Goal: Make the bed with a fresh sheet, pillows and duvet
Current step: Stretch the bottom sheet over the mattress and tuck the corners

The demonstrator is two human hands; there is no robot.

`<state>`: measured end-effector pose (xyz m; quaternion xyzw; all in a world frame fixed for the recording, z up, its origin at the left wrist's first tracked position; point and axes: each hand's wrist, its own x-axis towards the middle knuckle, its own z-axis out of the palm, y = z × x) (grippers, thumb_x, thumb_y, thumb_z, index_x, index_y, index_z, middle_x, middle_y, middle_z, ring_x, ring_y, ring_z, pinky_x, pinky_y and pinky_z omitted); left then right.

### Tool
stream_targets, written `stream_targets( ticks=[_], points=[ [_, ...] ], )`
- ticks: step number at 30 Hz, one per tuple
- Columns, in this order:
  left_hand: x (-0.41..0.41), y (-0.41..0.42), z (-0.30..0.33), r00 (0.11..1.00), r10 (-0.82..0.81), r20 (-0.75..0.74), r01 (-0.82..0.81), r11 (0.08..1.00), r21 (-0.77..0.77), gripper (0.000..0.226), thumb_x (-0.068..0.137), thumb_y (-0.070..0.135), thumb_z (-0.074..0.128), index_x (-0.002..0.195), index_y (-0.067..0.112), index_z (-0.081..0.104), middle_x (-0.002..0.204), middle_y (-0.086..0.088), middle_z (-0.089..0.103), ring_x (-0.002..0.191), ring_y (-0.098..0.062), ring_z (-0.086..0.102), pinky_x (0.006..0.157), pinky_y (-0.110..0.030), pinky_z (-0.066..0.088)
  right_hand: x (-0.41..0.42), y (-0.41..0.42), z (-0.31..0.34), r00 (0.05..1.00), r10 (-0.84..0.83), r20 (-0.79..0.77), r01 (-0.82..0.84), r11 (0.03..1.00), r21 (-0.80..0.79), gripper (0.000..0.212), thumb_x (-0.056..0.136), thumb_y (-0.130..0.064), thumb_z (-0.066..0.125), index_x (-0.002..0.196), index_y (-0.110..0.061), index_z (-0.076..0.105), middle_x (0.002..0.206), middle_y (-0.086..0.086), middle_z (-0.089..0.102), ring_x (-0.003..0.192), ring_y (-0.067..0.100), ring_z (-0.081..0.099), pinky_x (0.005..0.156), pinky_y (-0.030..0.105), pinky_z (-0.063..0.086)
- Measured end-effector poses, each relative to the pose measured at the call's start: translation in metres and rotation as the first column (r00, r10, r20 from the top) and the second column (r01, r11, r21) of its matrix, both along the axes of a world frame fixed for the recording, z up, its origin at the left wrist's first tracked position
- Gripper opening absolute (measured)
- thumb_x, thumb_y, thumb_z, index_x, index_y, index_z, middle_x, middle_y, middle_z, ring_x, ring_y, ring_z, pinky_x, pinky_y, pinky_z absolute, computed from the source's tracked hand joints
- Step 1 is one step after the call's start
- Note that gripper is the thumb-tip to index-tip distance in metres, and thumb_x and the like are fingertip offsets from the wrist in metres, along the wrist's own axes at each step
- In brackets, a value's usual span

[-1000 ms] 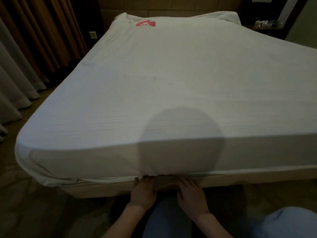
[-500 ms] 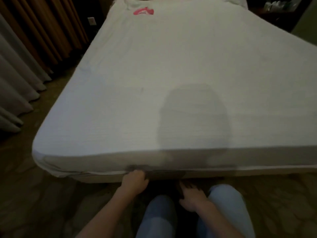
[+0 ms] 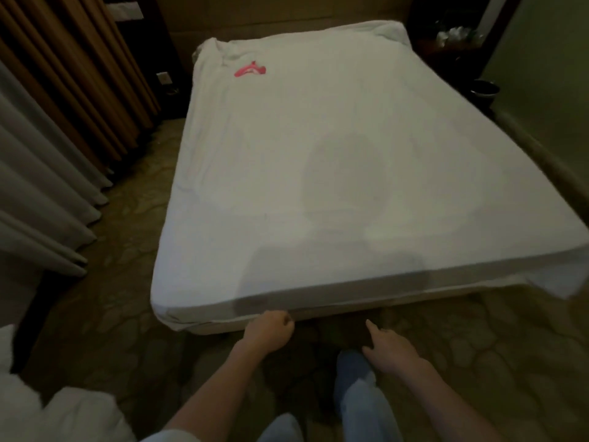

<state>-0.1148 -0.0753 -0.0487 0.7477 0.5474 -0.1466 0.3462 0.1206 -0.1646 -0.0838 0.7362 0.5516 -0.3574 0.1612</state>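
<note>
A white sheet [image 3: 318, 161] covers the whole mattress, smooth on top and drawn down over the foot edge. Its near right corner [image 3: 561, 279] hangs loose as a flap. A pink mark [image 3: 250, 70] shows near the far left corner. My left hand [image 3: 269, 330] is at the lower foot edge, fingers curled at the sheet's hem; whether it holds cloth is unclear. My right hand [image 3: 389, 349] is off the bed, above the carpet, with its fingers stretched forward and holding nothing.
Brown and pale curtains [image 3: 63, 122] hang along the left. White bedding [image 3: 47, 409] lies piled at the bottom left. A dark nightstand [image 3: 452, 43] and a round bin [image 3: 484, 90] stand beyond the bed's right side. Patterned carpet [image 3: 127, 298] surrounds the bed.
I have risen and drawn back from the foot of the bed. My right hand has come away from under the mattress edge; my left hand stays at the hem.
</note>
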Motion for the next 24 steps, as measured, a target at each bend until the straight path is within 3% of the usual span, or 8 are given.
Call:
stream_targets(
  ticks=[5, 12, 17, 24],
  points=[
    [0.0, -0.036, 0.035, 0.99, -0.129, 0.047, 0.13, 0.991, -0.019, 0.032, 0.1, 0.034, 0.039, 0.119, 0.019, 0.06, 0.115, -0.002, 0.062, 0.102, -0.018, 0.059, 0.084, -0.029, 0.046, -0.009, -0.057, 0.042, 0.991, -0.124, -0.052, 0.126, 0.992, 0.023, 0.068, 0.1, -0.041, 0.039, 0.155, -0.016, 0.008, 0.153, 0.011, 0.031, 0.137, 0.028, 0.036, 0.106, 0.034, 0.034],
    [0.023, -0.074, 0.024, 0.958, -0.284, 0.039, 0.285, 0.957, -0.055, 0.025, 0.1, 0.033, 0.04, 0.109, 0.023, 0.061, 0.095, 0.006, 0.056, 0.089, -0.012, 0.057, 0.078, -0.024, 0.041, 0.01, -0.14, 0.058, 0.933, -0.346, -0.104, 0.355, 0.931, 0.089, 0.063, 0.095, -0.045, 0.045, 0.149, -0.017, 0.03, 0.151, 0.006, 0.037, 0.136, 0.024, 0.039, 0.109, 0.033, 0.035],
    [0.098, -0.107, 0.024, 0.92, -0.39, 0.046, 0.393, 0.916, -0.079, 0.032, 0.101, 0.035, 0.039, 0.121, 0.019, 0.059, 0.115, 0.0, 0.06, 0.098, -0.014, 0.057, 0.089, -0.029, 0.045, 0.067, -0.202, 0.071, 0.849, -0.516, -0.115, 0.527, 0.841, 0.119, 0.054, 0.098, -0.038, 0.045, 0.144, -0.011, 0.038, 0.147, 0.011, 0.038, 0.134, 0.026, 0.038, 0.108, 0.031, 0.034],
    [0.236, -0.184, 0.032, 0.863, -0.48, 0.159, 0.495, 0.865, -0.079, 0.034, 0.1, 0.033, 0.042, 0.125, 0.018, 0.058, 0.121, -0.002, 0.059, 0.104, -0.014, 0.056, 0.089, -0.026, 0.044, 0.154, -0.29, 0.08, 0.642, -0.721, -0.259, 0.763, 0.635, 0.122, 0.04, 0.097, -0.03, 0.05, 0.13, -0.006, 0.053, 0.133, 0.011, 0.056, 0.119, 0.021, 0.053, 0.089, 0.023, 0.041]
  ],
)
